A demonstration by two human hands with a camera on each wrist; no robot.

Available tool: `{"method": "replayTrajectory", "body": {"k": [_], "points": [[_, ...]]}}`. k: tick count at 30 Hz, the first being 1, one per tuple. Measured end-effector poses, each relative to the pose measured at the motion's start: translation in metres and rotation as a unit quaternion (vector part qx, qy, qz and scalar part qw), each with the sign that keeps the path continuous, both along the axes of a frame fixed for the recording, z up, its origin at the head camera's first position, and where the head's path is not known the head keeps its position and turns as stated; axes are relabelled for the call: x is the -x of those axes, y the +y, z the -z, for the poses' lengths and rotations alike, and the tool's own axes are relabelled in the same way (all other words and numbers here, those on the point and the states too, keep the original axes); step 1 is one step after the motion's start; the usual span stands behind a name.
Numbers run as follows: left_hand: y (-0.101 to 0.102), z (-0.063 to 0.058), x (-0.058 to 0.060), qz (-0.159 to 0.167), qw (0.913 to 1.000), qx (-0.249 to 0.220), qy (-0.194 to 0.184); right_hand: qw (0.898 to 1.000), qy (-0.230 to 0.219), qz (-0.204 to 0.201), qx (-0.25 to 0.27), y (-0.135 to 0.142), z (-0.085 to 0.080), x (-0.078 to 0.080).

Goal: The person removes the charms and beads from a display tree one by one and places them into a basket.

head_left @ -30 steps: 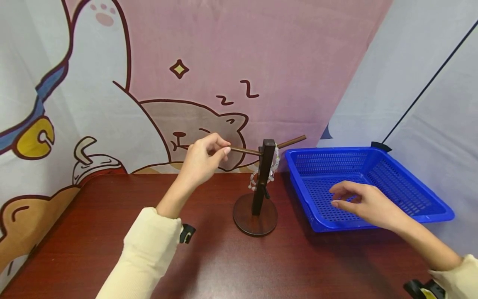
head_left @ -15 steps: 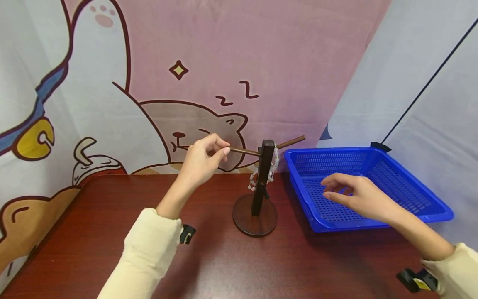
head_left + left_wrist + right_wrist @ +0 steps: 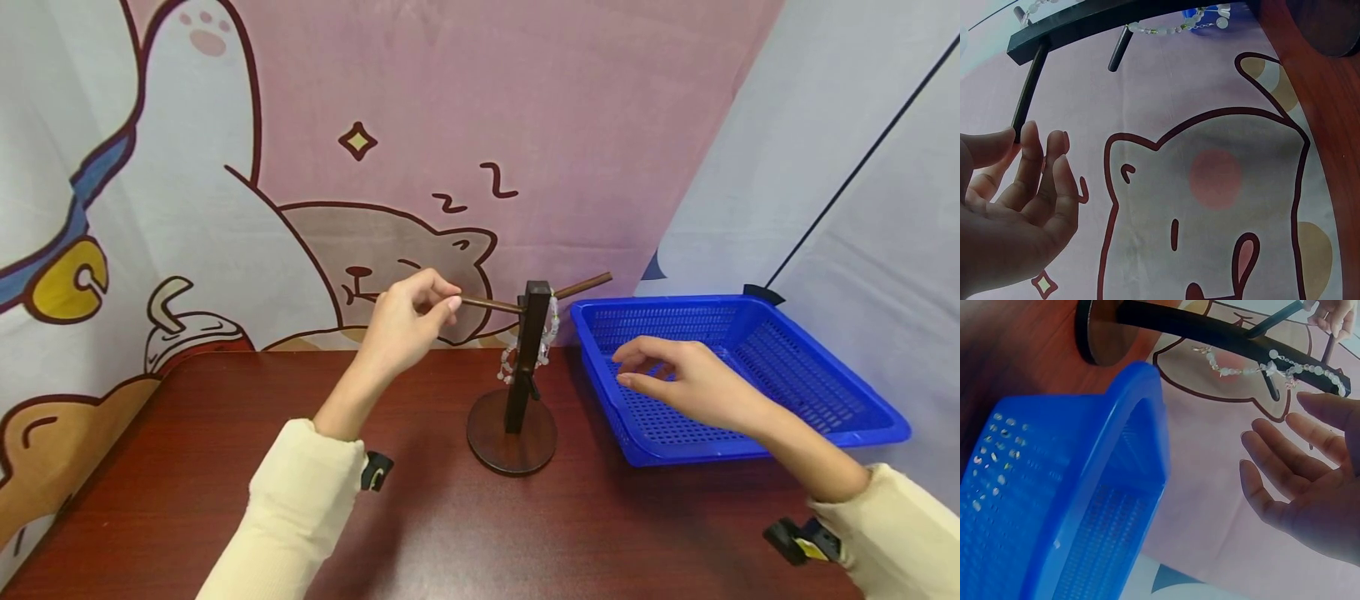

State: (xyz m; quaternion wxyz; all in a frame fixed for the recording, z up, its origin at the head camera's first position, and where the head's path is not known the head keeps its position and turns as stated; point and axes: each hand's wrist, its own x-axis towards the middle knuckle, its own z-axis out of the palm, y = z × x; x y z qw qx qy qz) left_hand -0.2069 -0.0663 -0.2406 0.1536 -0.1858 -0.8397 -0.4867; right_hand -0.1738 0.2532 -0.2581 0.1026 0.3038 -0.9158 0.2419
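Observation:
A dark wooden jewelry stand with a round base stands on the table, pegs sticking out from its post. My left hand pinches the tip of its left peg between thumb and fingertips; the left wrist view shows that peg too. Pale beaded bracelets hang at the post, one of them by the right peg. In the right wrist view a beaded strand drapes along the post. My right hand, fingers loosely bent and holding nothing, hovers over the blue basket's left part, apart from the stand.
A blue plastic basket with perforated walls sits on the table right of the stand. The reddish-brown table ends at a cartoon-printed cloth behind the stand. Another cloth hangs at the right.
My right hand has moved left across the basket toward the stand, rising slightly. The left hand keeps its pinch on the peg, and the stand has stayed in place.

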Motion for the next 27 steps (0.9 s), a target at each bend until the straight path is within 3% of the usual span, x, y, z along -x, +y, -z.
{"method": "replayTrajectory", "body": {"k": [10,27], "points": [[0.0,0.001,-0.001,0.0,1.0,-0.004,0.004,0.999,-0.03,-0.01,0.005,-0.016,-0.006,0.004],[0.0,0.001,0.0,0.003,0.9999,-0.007,0.007,0.999,-0.038,-0.01,0.018,-0.04,-0.016,0.016]]}}
